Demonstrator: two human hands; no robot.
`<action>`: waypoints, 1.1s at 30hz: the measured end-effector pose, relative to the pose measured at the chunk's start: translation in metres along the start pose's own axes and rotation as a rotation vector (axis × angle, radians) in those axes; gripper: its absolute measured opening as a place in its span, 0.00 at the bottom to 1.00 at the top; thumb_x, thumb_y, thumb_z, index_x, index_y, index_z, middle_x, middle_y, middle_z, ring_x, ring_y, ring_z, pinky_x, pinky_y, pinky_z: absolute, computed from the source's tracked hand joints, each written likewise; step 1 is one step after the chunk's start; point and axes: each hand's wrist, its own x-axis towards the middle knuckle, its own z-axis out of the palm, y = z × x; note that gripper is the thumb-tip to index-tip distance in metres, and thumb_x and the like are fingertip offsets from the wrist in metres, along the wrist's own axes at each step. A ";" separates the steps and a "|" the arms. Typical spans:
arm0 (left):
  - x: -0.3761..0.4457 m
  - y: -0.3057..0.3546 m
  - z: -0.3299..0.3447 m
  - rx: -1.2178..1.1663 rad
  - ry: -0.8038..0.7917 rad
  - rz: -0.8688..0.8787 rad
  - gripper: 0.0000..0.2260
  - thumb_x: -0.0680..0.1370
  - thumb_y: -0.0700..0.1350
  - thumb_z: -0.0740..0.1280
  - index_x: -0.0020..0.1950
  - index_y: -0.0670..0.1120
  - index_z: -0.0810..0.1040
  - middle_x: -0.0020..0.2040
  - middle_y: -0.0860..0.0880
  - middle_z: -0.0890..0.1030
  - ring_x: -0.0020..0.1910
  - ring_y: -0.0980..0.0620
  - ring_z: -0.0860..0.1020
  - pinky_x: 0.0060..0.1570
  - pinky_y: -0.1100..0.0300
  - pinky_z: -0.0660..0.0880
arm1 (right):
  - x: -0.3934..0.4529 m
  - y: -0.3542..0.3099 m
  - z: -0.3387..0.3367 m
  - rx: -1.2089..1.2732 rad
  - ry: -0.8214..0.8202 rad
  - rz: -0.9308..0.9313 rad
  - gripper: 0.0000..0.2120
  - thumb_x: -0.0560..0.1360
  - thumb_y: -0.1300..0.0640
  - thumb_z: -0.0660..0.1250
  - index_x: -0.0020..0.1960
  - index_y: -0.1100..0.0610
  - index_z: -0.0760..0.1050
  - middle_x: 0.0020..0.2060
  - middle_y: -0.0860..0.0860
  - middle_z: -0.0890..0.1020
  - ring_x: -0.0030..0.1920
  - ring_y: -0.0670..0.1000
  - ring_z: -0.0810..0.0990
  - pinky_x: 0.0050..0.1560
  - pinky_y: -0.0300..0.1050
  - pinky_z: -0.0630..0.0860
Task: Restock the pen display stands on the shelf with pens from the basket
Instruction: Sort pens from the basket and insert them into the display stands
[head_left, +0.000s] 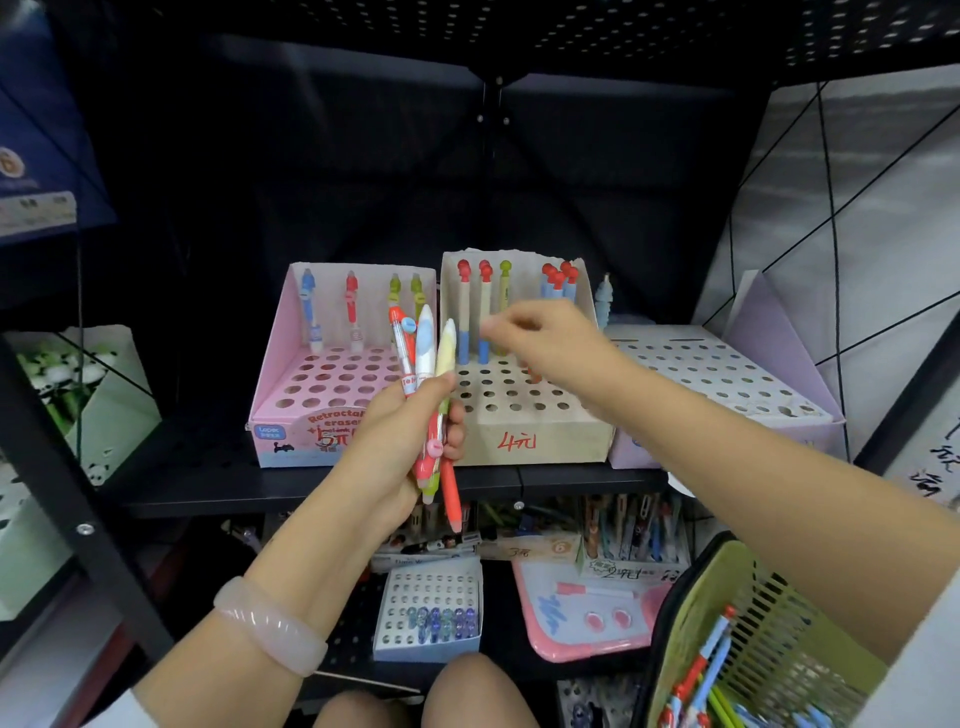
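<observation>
Head view of a restocking step at a dark shelf (322, 488). The left hand (400, 447) grips a bundle of pens (434, 405) at mid-barrel, fingers (457, 431) curled round them, caps fanning toward 12 o'clock and tips toward 6 o'clock. The right hand (540, 338) reaches over the beige stand (540, 436), its thumb and forefinger drawn close together beside a blue-and-beige pen standing in the back row; whether they pinch that pen or hold nothing cannot be told, since the hand is blurred.

The pink stand (296, 415) sits at 9 o'clock of the beige one, touching it, and carries only a few pens along its back row. The white stand (727, 374) at 3 o'clock shows no pens in its visible holes. The green basket (769, 623), at 5 o'clock in the frame, holds further pens (701, 675) lying loose.

Handling, as a judgement: the pens look light, stiff and smooth-barrelled, so a bundle is likely to slip or splay if the grip loosens. The decorated caps seem the bulkiest and probably the most fragile part. A single pen is best taken between thumb and forefinger on the upper barrel just below the cap, leaving the tip free to find a hole. The cardboard stands look light and may shift if pushed.
</observation>
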 end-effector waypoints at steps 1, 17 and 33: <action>-0.001 0.000 0.001 0.011 -0.008 0.005 0.05 0.79 0.41 0.62 0.44 0.42 0.72 0.25 0.49 0.73 0.22 0.56 0.68 0.22 0.67 0.64 | -0.006 -0.005 0.006 0.086 -0.113 0.066 0.12 0.77 0.45 0.62 0.43 0.51 0.79 0.38 0.45 0.79 0.34 0.43 0.71 0.35 0.34 0.70; -0.002 0.014 -0.008 -0.105 0.256 0.120 0.03 0.78 0.41 0.62 0.45 0.43 0.71 0.28 0.46 0.78 0.22 0.53 0.74 0.23 0.64 0.73 | -0.015 -0.017 0.029 0.430 -0.012 0.049 0.16 0.81 0.51 0.57 0.39 0.56 0.74 0.24 0.45 0.72 0.23 0.42 0.68 0.25 0.34 0.67; -0.001 0.012 -0.032 -0.101 0.272 0.235 0.04 0.78 0.43 0.65 0.44 0.44 0.73 0.39 0.49 0.79 0.20 0.59 0.65 0.19 0.68 0.65 | -0.013 -0.012 0.052 1.033 0.032 0.192 0.09 0.80 0.58 0.59 0.48 0.63 0.75 0.32 0.53 0.83 0.31 0.45 0.81 0.31 0.34 0.77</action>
